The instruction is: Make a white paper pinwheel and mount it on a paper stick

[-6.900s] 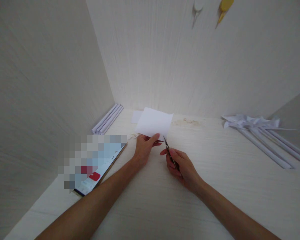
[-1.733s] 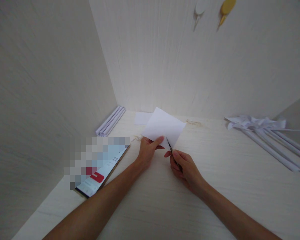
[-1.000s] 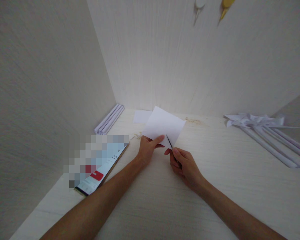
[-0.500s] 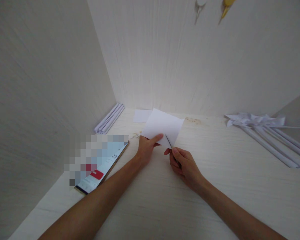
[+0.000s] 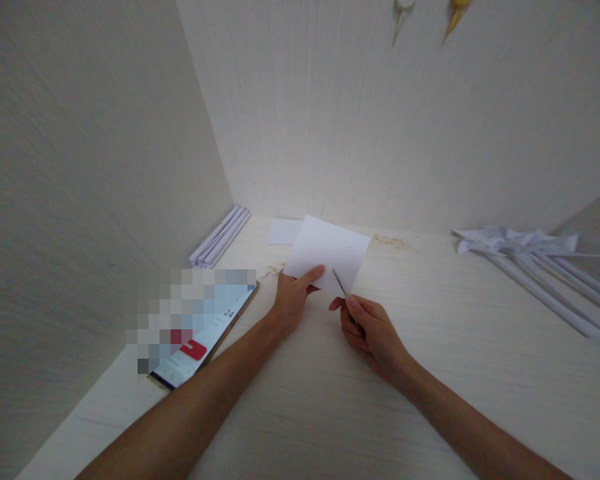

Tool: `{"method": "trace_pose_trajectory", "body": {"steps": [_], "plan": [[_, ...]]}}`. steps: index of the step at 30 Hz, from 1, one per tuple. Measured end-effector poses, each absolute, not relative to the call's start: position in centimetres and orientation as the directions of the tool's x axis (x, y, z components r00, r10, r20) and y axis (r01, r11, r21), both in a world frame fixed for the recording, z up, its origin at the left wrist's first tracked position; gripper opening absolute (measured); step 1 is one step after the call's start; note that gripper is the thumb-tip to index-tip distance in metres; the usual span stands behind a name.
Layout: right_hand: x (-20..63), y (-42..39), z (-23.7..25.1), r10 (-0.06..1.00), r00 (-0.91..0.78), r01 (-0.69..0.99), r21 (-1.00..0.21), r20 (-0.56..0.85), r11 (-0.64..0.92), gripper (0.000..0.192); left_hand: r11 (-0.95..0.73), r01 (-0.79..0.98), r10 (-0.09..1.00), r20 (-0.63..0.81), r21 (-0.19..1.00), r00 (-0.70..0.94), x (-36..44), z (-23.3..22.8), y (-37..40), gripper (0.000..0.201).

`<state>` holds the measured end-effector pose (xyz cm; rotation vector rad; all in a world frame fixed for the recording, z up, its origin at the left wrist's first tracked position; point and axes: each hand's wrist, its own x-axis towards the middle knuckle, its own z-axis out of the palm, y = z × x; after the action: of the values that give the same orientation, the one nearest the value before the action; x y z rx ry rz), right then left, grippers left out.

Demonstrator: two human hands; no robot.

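White paper sheet (image 5: 330, 250) at centre frame; smaller white scrap (image 5: 284, 231) just behind. Dark, thin scissors blades (image 5: 339, 283). White rolled paper tubes (image 5: 220, 237) at mid-left, white pinwheels (image 5: 525, 250) at right. Pale cream table (image 5: 430, 400) with faint wood grain. Yellow clip (image 5: 457, 12) and white clip (image 5: 401, 10) at top edge.

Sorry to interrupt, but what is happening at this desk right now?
A person is cutting a white paper sheet. The left hand pinches its near edge, while the right hand works small scissors into it. A phone lies to the left, and rolled paper sticks lie to the right.
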<state>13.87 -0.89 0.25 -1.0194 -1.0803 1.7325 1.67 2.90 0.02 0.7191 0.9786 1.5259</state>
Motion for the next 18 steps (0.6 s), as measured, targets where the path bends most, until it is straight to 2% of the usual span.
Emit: {"method": "trace_pose_trajectory", "body": {"steps": [18], "plan": [[13.72, -0.87, 0.29, 0.928, -0.300, -0.255, -0.919, -0.221, -0.301, 0.034, -0.031, -0.467, 0.987, -0.046, 0.884, -0.152, 1.67, -0.46, 2.89, 0.027]]}}
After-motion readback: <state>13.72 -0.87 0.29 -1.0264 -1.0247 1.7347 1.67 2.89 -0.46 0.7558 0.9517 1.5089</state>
